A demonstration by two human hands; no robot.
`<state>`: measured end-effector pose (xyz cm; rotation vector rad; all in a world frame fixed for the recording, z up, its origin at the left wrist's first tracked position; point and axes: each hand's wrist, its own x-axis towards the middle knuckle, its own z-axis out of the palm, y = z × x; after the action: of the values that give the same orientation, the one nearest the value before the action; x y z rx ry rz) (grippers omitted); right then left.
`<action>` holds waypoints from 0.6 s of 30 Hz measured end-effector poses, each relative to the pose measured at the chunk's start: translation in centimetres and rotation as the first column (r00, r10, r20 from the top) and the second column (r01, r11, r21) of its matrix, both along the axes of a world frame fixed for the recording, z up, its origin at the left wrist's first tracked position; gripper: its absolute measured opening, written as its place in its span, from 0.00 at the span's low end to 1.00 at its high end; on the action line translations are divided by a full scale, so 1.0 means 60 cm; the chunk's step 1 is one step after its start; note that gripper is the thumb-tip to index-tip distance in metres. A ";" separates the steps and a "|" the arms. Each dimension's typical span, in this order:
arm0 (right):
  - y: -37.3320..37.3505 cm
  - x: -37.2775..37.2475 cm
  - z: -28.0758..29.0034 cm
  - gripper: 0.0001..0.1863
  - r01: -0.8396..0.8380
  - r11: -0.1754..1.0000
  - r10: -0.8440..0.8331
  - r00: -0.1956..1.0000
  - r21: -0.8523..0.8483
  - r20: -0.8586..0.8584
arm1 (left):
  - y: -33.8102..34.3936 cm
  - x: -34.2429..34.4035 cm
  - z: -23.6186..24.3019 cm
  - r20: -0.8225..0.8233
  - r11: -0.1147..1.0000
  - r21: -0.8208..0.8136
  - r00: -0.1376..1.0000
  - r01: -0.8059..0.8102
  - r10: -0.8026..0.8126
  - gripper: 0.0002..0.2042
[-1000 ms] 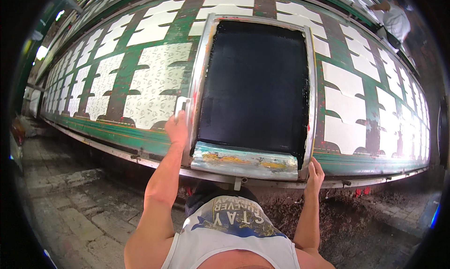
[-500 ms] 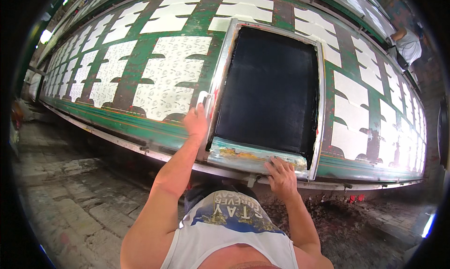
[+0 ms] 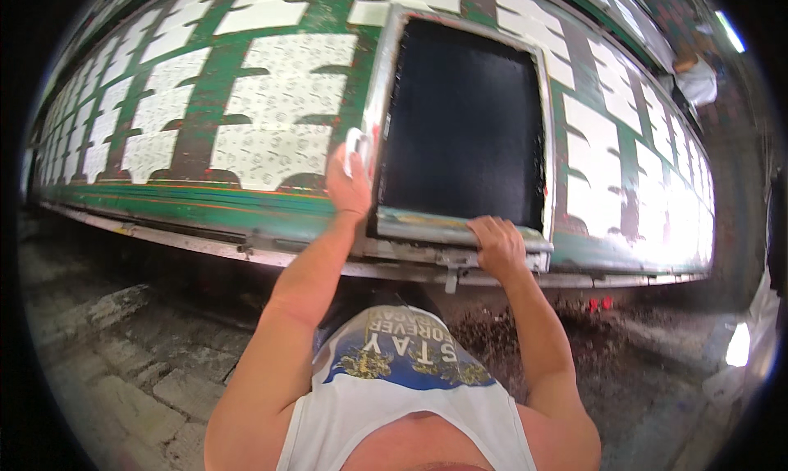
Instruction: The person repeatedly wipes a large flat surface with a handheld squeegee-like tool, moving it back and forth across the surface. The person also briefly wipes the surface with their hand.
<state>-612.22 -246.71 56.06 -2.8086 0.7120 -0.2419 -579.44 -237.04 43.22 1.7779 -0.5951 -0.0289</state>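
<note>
A screen-printing frame (image 3: pixel 389 77) with a dark mesh (image 3: pixel 464 118) lies on the long green table. At its left side my left hand (image 3: pixel 348 184) is closed around a white handle (image 3: pixel 354 147). A paint-stained metal squeegee bar (image 3: pixel 427 227) crosses the near end of the mesh. My right hand (image 3: pixel 498 245) grips its right part, fingers curled over the top. The squeegee's lower edge is hidden. Left of the frame lie white cut pieces (image 3: pixel 283 85) with a small dark print; on the right the pieces (image 3: pixel 593 163) look plain white.
The green table (image 3: pixel 180 198) runs far to both sides, with a metal rail (image 3: pixel 222 243) along its near edge. A bracket (image 3: pixel 452 274) sticks out below the frame. Another person (image 3: pixel 698 81) stands at the far right. Rough paving (image 3: pixel 148 401) lies at the lower left.
The squeegee bar has tipped up from lying flatter, showing a narrower face. My right hand has closed over it. My left hand stays at the handle, while the whole view has shifted.
</note>
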 end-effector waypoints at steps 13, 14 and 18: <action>-0.138 0.063 0.027 0.12 0.098 0.911 0.086 0.906 0.401 -0.415 | 0.005 0.008 -0.011 -0.119 0.997 0.073 0.992 0.037 -0.029 0.22; -0.157 0.074 0.024 0.11 0.071 0.905 0.131 0.892 0.420 -0.433 | 0.006 0.007 -0.012 -0.128 0.997 0.069 0.991 0.036 -0.027 0.21; -0.255 0.128 0.016 0.12 -0.052 0.894 0.278 0.843 0.445 -0.460 | 0.008 0.006 -0.019 -0.120 0.998 0.058 0.993 0.021 -0.014 0.20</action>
<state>-604.56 -261.98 57.02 -2.4878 0.5202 0.6507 -579.09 -236.56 42.10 1.8138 -0.5285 -0.1656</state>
